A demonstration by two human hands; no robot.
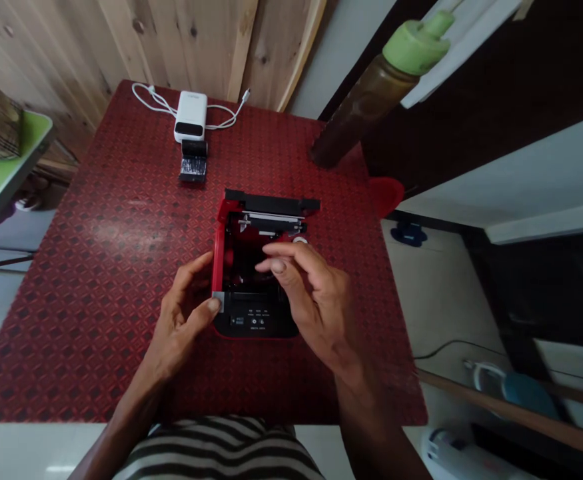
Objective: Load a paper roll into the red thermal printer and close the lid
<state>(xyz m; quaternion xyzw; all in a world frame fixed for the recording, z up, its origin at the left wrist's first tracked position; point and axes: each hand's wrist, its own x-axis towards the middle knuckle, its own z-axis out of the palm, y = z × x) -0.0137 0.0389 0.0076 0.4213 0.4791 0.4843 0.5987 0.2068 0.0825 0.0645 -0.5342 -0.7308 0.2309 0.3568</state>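
Observation:
A red and black receipt printer point(258, 323) sits on the table with its lid point(271, 203) raised at the back. Its inside is dark, so the contents are hard to make out. My left hand point(181, 320) grips the printer's left side, thumb on the front left corner and fingers along the red wall. Over the right part of the opening hovers my right hand point(316, 300), index finger and thumb stretched out with a small gap between them. Nothing shows between those fingertips. Part of the printer's right side is hidden behind this hand.
Behind the printer on the patterned red table point(121, 293) lie a white power bank point(191, 113) with white cables and a small black roll point(194, 163). A tall brown bottle point(366, 107) with a green cap stands at the back right. A green-topped table point(36, 133) is at left.

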